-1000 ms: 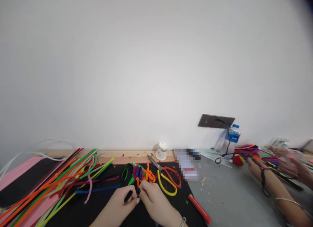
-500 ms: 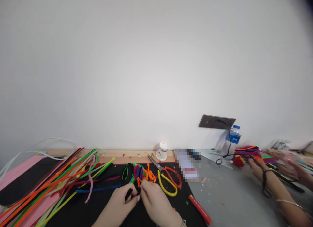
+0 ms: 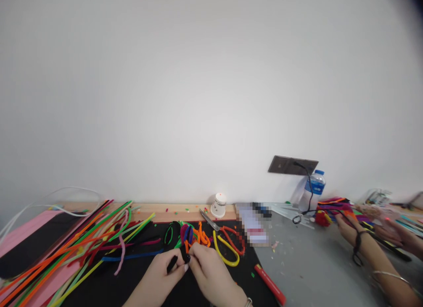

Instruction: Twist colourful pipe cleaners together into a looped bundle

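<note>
Below a white wall (image 3: 211,100), a black mat (image 3: 105,287) is spread; inside its far edge, a black pipe cleaner (image 3: 172,264) is pinched by the fingertips of the left hand (image 3: 160,274) and right hand (image 3: 211,271).

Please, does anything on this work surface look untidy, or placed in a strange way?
Small coloured scraps lie scattered along the wooden strip, like uncleared litter. The white cup appears upside down, its wider end below.

Wall (image 3: 211,100): brightest mid-height, greyer sides
Bottle (image 3: 317,186): soft shadow leftward
Mat (image 3: 112,278): pixelation over its back right corner
Upper right: 1 dark, blurred corner
</note>
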A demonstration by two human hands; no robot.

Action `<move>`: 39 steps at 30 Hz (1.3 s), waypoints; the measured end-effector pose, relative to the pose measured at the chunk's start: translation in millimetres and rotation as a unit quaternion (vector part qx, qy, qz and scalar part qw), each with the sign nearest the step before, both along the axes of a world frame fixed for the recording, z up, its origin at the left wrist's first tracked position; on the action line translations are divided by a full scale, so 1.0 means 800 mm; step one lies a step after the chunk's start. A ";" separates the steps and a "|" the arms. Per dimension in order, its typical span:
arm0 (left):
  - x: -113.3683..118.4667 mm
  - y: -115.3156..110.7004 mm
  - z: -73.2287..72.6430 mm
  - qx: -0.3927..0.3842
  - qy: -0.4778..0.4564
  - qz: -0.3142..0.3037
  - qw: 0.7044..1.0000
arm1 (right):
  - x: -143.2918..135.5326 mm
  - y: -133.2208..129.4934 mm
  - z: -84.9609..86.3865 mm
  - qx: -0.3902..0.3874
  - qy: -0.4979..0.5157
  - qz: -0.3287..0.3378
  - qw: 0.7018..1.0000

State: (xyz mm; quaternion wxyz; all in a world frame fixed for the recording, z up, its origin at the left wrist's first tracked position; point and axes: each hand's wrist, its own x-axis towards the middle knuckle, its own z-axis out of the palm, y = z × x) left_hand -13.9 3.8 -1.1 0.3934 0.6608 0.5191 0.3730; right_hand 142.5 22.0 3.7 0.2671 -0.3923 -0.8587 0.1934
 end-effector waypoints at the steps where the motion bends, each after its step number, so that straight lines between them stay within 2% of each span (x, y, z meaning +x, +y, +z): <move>1: 0.000 0.000 0.001 0.000 -0.004 -0.003 1.000 | 0.000 0.000 0.001 0.000 0.001 0.002 1.000; 5: -0.001 -0.002 0.004 -0.011 -0.012 -0.009 1.000 | 0.001 0.000 0.006 -0.027 0.037 0.020 0.999; 9: -0.004 -0.005 0.007 -0.027 -0.021 -0.029 0.999 | 0.001 -0.001 0.011 -0.130 0.133 0.050 0.981; 11: -0.007 -0.007 0.009 -0.039 -0.028 -0.045 0.998 | 0.000 0.000 0.013 -0.233 0.193 0.068 0.951; 15: -0.012 -0.008 0.010 -0.068 -0.060 -0.068 0.994 | -0.001 0.000 0.012 -0.424 0.295 0.113 0.849; 17: -0.013 -0.008 0.008 -0.079 -0.086 -0.076 0.990 | -0.002 0.001 0.010 -0.469 0.321 0.124 0.813; 20: -0.010 -0.006 0.008 -0.088 -0.133 -0.076 0.984 | -0.004 0.004 0.004 -0.498 0.348 0.124 0.784; 22: -0.006 -0.004 0.009 -0.104 -0.175 -0.051 0.978 | -0.005 0.006 0.000 -0.483 0.365 0.110 0.788; 25: -0.003 -0.002 0.012 -0.134 -0.237 0.017 0.962 | -0.007 0.010 -0.004 -0.433 0.368 0.072 0.819; 28: -0.003 -0.001 0.010 -0.132 -0.279 0.072 0.948 | -0.010 0.009 -0.008 -0.422 0.310 0.058 0.850; 30: -0.004 0.000 0.008 -0.124 -0.298 0.097 0.942 | -0.015 0.004 -0.009 -0.430 0.267 0.070 0.859; 35: -0.003 0.001 0.005 -0.120 -0.323 0.129 0.930 | -0.030 -0.009 -0.012 -0.467 0.242 0.101 0.845; 39: -0.005 0.007 0.002 -0.086 -0.294 0.136 0.942 | -0.034 -0.007 -0.018 -0.469 0.267 0.047 0.841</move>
